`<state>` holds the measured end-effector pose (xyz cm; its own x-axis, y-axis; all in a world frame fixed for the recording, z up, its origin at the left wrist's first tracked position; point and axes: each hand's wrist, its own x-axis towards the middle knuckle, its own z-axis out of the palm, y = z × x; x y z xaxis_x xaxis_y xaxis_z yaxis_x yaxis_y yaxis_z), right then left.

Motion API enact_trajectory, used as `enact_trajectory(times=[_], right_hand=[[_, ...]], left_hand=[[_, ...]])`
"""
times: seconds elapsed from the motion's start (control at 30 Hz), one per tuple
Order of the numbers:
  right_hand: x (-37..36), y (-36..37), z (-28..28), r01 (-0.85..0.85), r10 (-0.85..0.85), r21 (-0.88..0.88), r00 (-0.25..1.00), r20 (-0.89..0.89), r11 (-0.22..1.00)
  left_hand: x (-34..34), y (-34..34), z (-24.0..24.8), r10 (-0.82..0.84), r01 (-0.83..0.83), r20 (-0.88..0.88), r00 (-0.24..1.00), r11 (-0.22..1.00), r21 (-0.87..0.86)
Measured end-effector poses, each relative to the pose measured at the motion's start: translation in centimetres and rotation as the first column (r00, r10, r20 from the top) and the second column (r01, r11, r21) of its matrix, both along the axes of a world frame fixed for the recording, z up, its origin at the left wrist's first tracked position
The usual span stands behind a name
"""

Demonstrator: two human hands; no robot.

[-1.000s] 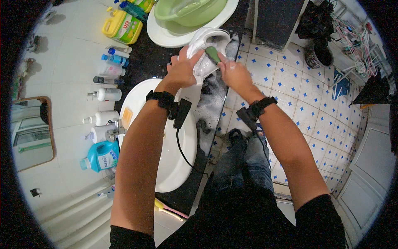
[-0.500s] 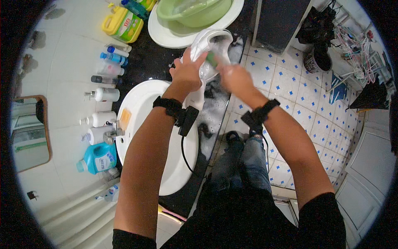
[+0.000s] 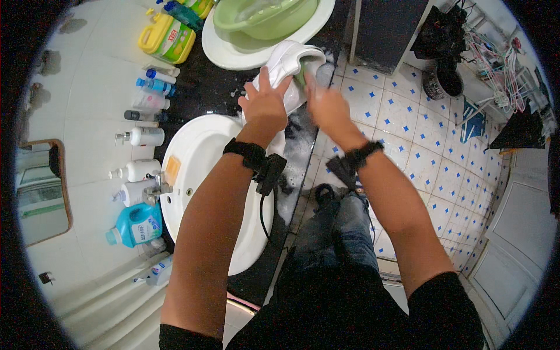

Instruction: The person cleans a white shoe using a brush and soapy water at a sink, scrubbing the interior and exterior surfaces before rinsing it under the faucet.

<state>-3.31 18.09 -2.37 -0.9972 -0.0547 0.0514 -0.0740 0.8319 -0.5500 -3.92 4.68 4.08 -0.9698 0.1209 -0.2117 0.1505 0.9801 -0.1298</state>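
Note:
A white shoe [image 3: 284, 58] stands tilted on the wet dark counter, its opening turned to the right. My left hand [image 3: 265, 105] grips it from the near left side, fingers spread over its surface. My right hand [image 3: 329, 111] is closed round a green brush [image 3: 301, 76], whose head is at the shoe's opening. Motion blurs the brush's handle, and my right fingers partly hide it. White suds [image 3: 298, 154] lie along the counter beside the shoe.
A white sink [image 3: 201, 134] with a tap [image 3: 156, 188] lies to the left. Beyond the shoe, a green basin [image 3: 280, 26] sits in another white sink. Several bottles, including a yellow jug [image 3: 166, 38] and a blue jug [image 3: 138, 224], line the wall. The counter's edge [image 3: 309, 166] runs past my right side.
The shoe has turned under my left hand, so less of its inside shows. My right hand has shifted slightly with the brush. The whole view has moved a little.

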Motion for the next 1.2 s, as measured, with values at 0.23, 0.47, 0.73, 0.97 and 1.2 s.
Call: enact_trajectory(times=[0.23,0.47,0.73,0.97,1.2], right_hand=[[-1.8,1.6,0.0,0.0,0.0,0.008,1.0,0.007,1.0],[2.4,1.6,0.2,-0.025,0.024,0.013,0.994,0.111,1.0],[1.0,0.8,0.1,-0.016,0.022,-0.069,0.995,0.092,0.997],[-3.0,1.0,0.0,-0.016,0.02,-0.098,0.999,0.041,0.995],[2.5,0.4,-1.6,-0.012,0.035,-0.218,0.994,0.102,0.976]], left_hand=[[0.4,1.4,0.4,0.005,-0.005,-0.007,1.0,0.999,-0.047],[-0.5,-0.7,1.0,0.014,-0.013,0.085,0.996,1.0,-0.008],[-0.7,-0.6,0.8,-0.007,0.009,0.064,0.998,0.999,-0.032],[-0.9,0.2,0.5,-0.035,0.035,0.053,0.998,0.999,0.007],[-0.8,-1.6,0.7,-0.032,0.033,0.079,0.996,0.999,-0.016]])
